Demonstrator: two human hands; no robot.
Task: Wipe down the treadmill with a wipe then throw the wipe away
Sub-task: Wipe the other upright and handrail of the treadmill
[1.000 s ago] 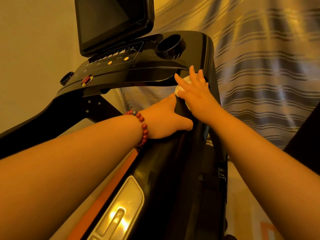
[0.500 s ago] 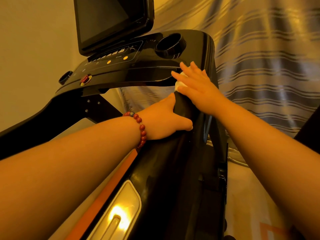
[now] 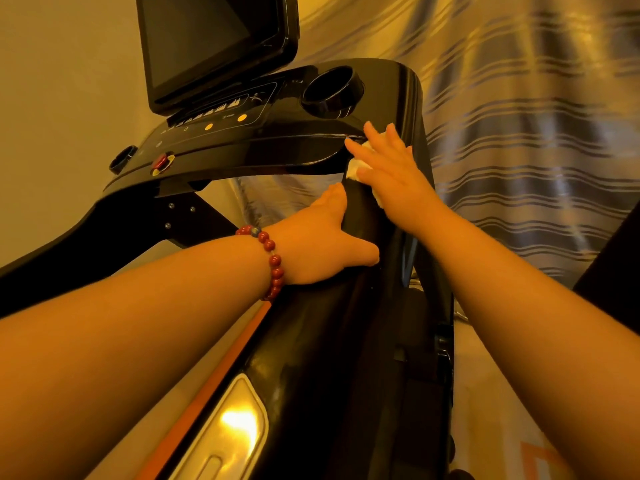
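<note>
The right grip (image 3: 391, 174) lies flat, fingers spread apart, pressing the white wipe (image 3: 355, 168) against the glossy black treadmill (image 3: 311, 358). The wipe sits where the right rail (image 3: 365, 213) meets the console, just this side of the cup holder (image 3: 330, 93). The left grip (image 3: 322, 244) is clamped on that rail a little nearer, thumb over the top. The wipe is only pressed, not pinched, so it could bunch and slide out on the slick curve, dropping off the right side. A wide stroke leftward might nudge the orange buttons (image 3: 225, 122).
</note>
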